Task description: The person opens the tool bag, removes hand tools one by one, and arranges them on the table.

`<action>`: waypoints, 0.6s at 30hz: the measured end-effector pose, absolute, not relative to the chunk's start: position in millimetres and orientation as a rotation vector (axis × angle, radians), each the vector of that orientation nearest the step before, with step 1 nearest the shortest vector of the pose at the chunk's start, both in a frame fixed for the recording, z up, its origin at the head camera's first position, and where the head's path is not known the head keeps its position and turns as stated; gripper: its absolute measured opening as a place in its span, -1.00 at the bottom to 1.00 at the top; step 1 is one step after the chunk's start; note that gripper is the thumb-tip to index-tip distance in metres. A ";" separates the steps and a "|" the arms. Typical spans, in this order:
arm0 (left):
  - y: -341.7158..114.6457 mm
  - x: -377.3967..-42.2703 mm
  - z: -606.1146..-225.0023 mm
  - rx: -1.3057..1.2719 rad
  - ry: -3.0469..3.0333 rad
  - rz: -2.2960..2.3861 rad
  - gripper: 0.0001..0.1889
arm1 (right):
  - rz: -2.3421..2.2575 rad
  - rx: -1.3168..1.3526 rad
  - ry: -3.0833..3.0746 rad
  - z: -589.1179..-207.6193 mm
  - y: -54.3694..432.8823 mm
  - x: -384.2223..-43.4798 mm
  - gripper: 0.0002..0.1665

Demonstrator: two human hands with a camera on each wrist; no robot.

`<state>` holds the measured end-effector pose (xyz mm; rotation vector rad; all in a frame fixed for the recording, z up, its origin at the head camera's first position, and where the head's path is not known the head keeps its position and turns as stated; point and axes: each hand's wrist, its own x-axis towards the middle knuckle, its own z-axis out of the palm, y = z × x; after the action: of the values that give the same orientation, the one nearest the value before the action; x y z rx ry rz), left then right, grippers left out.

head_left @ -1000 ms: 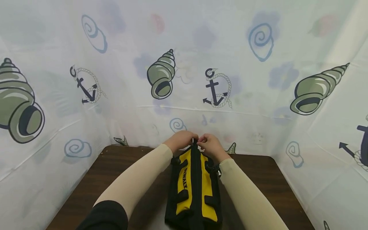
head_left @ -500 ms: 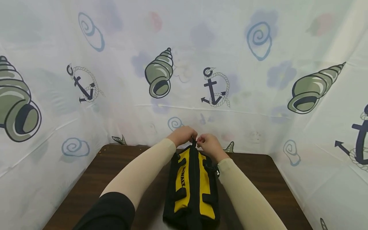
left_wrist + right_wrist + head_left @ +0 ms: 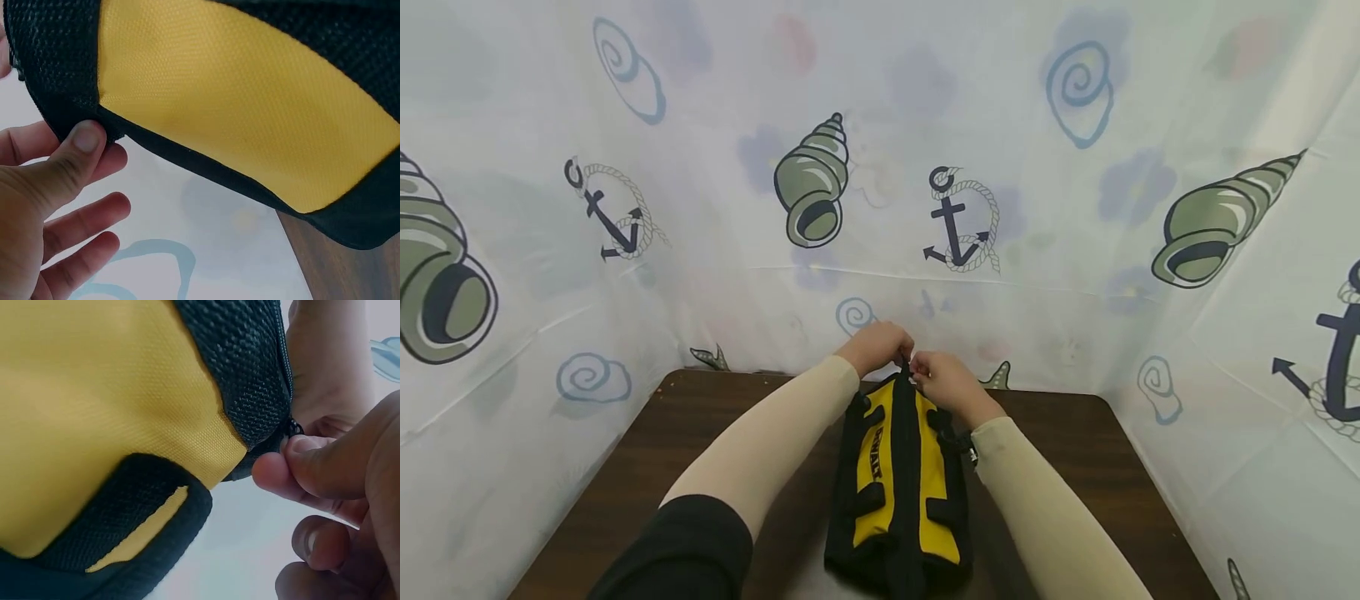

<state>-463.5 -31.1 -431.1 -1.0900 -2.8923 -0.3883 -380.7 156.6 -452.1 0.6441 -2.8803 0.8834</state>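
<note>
A yellow and black tool bag (image 3: 928,475) with DEWALT lettering lies lengthwise before me, its top zipper strip running away from me. At its far end, my left hand (image 3: 876,346) pinches the bag's black end tab between thumb and forefinger; in the left wrist view its other fingers (image 3: 87,215) are spread loosely. Close beside it, my right hand (image 3: 947,383) pinches the small zipper pull (image 3: 295,427) at the end of the black zipper strip. The thumb and forefinger cover most of the pull. The zipper looks closed along the top.
The bag stands on a dark brown wooden table (image 3: 715,417) with rounded far corners. A pale curtain (image 3: 880,208) printed with shells and anchors hangs behind the table and along both sides. A black strap loop (image 3: 144,506) sticks out from the bag's side.
My left hand has shifted slightly up and to the right, closer to the right hand. The right hand keeps its pinch at the bag's far end. The head view has tilted slightly.
</note>
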 end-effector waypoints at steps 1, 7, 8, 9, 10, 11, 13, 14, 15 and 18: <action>-31.1 -463.7 -430.6 -1.093 -2.892 -0.377 -0.67 | 0.865 0.653 -2.880 -450.8 156.2 -378.6 -0.94; -25.5 -465.5 -431.3 -1.112 -2.882 -0.283 -0.63 | 0.751 0.686 -2.880 -445.1 155.7 -367.6 -0.87; -24.5 -465.4 -431.5 -1.115 -2.878 -0.265 -0.62 | 0.733 0.694 -2.876 -444.1 155.9 -366.4 -0.87; -23.7 -465.1 -431.7 -1.115 -2.872 -0.248 -0.62 | 0.710 0.703 -2.868 -443.6 156.1 -365.3 -0.87; -23.5 -464.4 -431.8 -1.115 -2.867 -0.239 -0.62 | 0.686 0.718 -2.854 -443.3 156.1 -364.2 -0.86; -23.7 -463.6 -432.4 -1.114 -2.863 -0.228 -0.62 | 0.672 0.734 -2.839 -443.2 155.9 -363.1 -0.86; -24.8 -461.7 -433.5 -1.111 -2.860 -0.222 -0.62 | 0.646 0.768 -2.805 -444.0 155.4 -360.5 -0.86; -25.6 -460.7 -433.8 -1.113 -2.860 -0.226 -0.62 | 0.637 0.778 -2.792 -444.9 155.1 -359.3 -0.86; -26.5 -459.6 -434.2 -1.115 -2.861 -0.234 -0.63 | 0.629 0.785 -2.778 -445.8 154.7 -357.9 -0.85; -29.1 -458.7 -436.0 -1.123 -2.857 -0.254 -0.67 | 0.650 0.820 -2.742 -449.8 153.2 -352.6 -0.83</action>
<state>-458.7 -29.1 -436.0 -1.1233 -2.8571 -0.2539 -352.6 153.2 -449.8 0.8196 -2.7416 0.6500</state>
